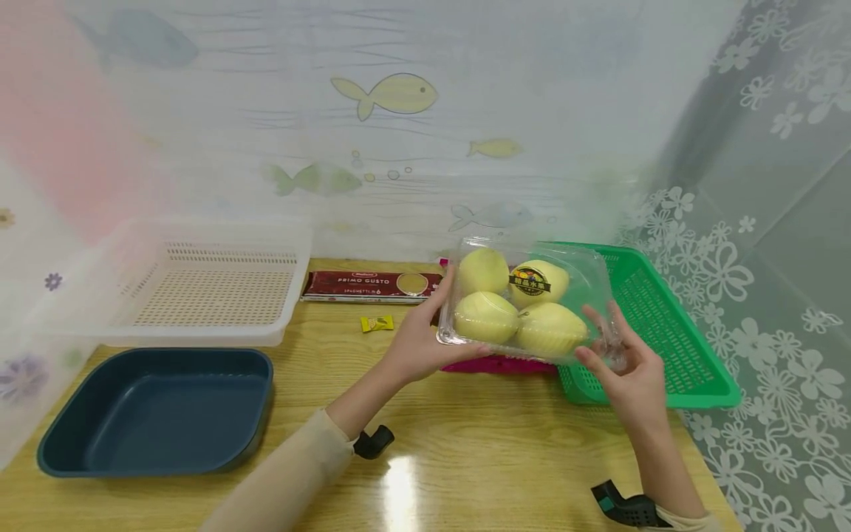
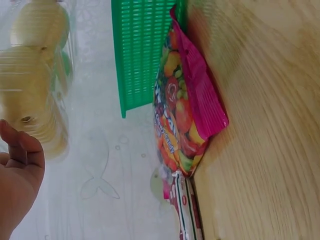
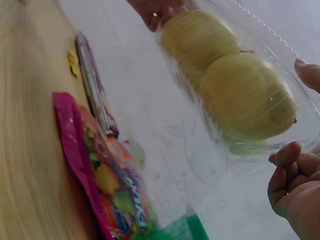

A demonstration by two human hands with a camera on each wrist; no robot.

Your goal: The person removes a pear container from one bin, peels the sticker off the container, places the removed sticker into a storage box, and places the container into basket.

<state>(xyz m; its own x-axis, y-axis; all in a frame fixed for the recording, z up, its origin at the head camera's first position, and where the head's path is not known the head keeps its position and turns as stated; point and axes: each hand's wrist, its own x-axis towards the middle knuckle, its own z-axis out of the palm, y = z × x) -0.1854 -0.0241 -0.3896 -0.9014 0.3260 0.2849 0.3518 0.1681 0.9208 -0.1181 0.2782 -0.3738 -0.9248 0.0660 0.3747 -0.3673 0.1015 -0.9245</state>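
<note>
Both hands hold up a clear plastic fruit box point(image 1: 588, 281), tilted, with several pale yellow-green pears or apples point(image 1: 484, 318) inside and a dark label on the lid. At its left end, my left hand point(image 1: 420, 336) grips the side with the thumb along the edge and fingers beneath. My right hand point(image 1: 634, 373) pinches the right end between thumb and fingers. Below and behind the box lies a pink candy bag point(image 2: 182, 105), mostly hidden in the head view. The right wrist view shows the fruits close, near the curled right fingers point(image 3: 287, 155).
A green basket point(image 1: 705, 395) stands at the right, partly behind the box. At the left are a white basket point(image 1: 292, 295) and a dark blue tub point(image 1: 156, 469). A red spaghetti pack point(image 1: 366, 286) lies at the back, with a small yellow wrapped candy point(image 1: 377, 323) before it.
</note>
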